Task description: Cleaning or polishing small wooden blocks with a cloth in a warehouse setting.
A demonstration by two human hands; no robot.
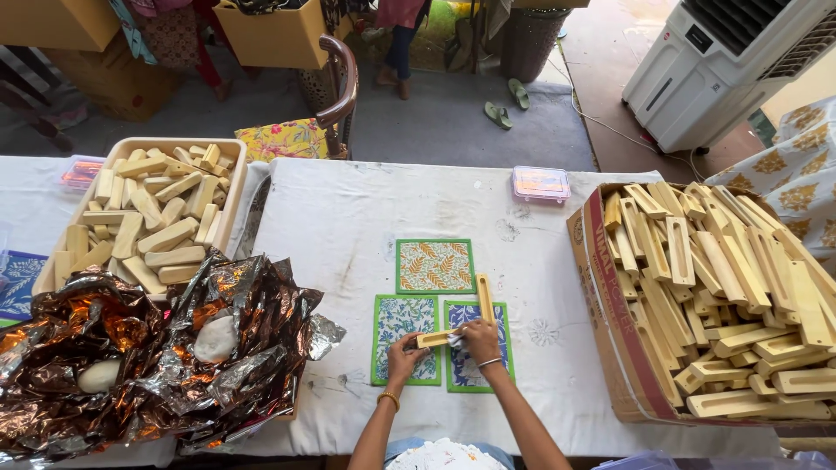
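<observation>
My left hand (403,355) grips a short pale wooden piece (433,339) held crosswise over three green-bordered patterned cloth squares (434,265). My right hand (478,339) pinches a small bluish-white wad against that piece's right end. A second, longer wooden stick (484,297) lies upright on the squares just above my right hand. Both hands hover low over the white table cloth (340,226).
A cardboard box (610,331) full of long wooden pieces stands at the right. A beige tray (228,209) of wooden blocks sits at the left, with crumpled foil wrapping (174,348) in front. A small pink-lidded box (540,184) is at the table's far edge. A white cooler (723,61) stands beyond.
</observation>
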